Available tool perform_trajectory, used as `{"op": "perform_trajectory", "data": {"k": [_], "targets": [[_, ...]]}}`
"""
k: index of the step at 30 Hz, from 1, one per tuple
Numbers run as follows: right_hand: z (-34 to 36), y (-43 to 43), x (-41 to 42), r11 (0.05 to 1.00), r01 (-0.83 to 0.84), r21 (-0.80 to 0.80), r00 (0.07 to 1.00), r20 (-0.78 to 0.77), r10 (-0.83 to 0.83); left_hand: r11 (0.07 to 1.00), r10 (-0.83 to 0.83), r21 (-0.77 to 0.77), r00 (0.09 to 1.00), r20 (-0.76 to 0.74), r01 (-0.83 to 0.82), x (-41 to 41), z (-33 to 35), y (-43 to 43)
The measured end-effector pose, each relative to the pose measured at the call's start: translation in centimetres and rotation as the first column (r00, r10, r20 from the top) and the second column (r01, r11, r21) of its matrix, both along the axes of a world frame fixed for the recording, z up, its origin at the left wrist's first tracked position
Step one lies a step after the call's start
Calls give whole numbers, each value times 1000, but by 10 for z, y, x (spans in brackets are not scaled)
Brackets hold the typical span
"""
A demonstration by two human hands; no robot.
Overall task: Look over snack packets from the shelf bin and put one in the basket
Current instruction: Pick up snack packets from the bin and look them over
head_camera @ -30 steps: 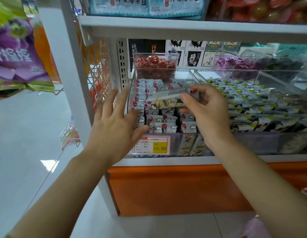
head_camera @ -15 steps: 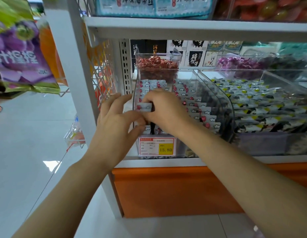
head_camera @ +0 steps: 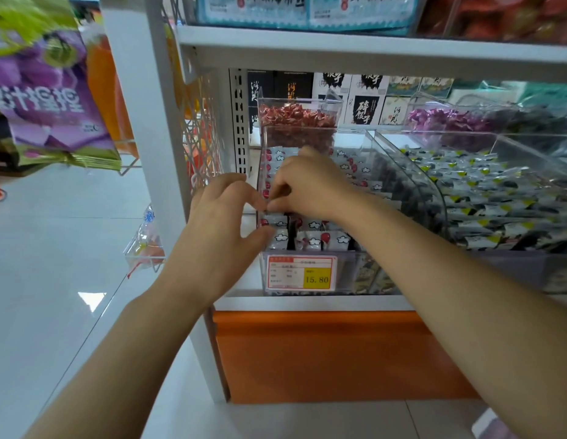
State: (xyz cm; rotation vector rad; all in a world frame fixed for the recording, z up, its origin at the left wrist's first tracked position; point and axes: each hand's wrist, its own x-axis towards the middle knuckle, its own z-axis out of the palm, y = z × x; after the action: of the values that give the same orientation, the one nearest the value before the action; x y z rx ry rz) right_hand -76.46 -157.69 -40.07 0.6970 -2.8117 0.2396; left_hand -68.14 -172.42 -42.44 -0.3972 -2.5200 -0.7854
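Observation:
A clear shelf bin (head_camera: 350, 270) holds several white snack packets (head_camera: 313, 240) printed with red dots and clouds. My right hand (head_camera: 310, 185) reaches across into the bin's left side, its fingers pinched together on a snack packet there; the fingertips are partly hidden. My left hand (head_camera: 225, 229) is at the bin's front left corner, fingers curled but apart, with index and thumb touching the packets beside my right fingertips. No basket shows clearly in view.
A price tag (head_camera: 301, 273) reading 15.80 is on the bin front. A smaller bin of red sweets (head_camera: 296, 122) stands behind, and a wide bin of black-and-yellow packets (head_camera: 485, 198) is to the right. Purple bags (head_camera: 44, 96) hang at left, and the white shelf post (head_camera: 142, 122) is close.
My right hand carried a packet from the middle of the bin to its left side and lowered it among the others. My left hand closed in from an open spread to the bin's corner.

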Motion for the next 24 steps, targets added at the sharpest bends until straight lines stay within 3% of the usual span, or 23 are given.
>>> {"op": "perform_trajectory", "data": {"k": [2, 5, 8, 12, 15, 19, 21, 24], "targets": [[-2, -4, -2, 1000, -3, -5, 1000, -15, 3, 1000, -1, 13, 1000, -5, 1, 1, -1, 1], [5, 0, 8, 927, -33, -375, 999, -7, 33, 998, -8, 68, 1000, -20, 9, 2, 0, 3], [18, 17, 28, 708, -35, -705, 994, -97, -48, 991, 14, 131, 998, -56, -6, 4, 2, 4], [17, 46, 65, 370, -21, -929, 990, -72, -122, 974, 17, 226, 994, -109, 9, 10, 6, 12], [4, 63, 90, 120, 103, -987, 994, 100, -32, 959, -9, 284, 999, -36, 19, 14, 4, 21], [-13, 74, 104, -160, 306, -938, 949, 286, 135, 889, -159, 446, 983, 89, 104, 18, 4, 30], [-15, 78, 105, -204, 357, -911, 927, 319, 196, 807, -232, 580, 963, 137, 112, 19, 4, 32], [-16, 82, 104, -191, 395, -898, 900, 337, 277, 644, -346, 763, 910, 227, 54, 17, 3, 31]]}}
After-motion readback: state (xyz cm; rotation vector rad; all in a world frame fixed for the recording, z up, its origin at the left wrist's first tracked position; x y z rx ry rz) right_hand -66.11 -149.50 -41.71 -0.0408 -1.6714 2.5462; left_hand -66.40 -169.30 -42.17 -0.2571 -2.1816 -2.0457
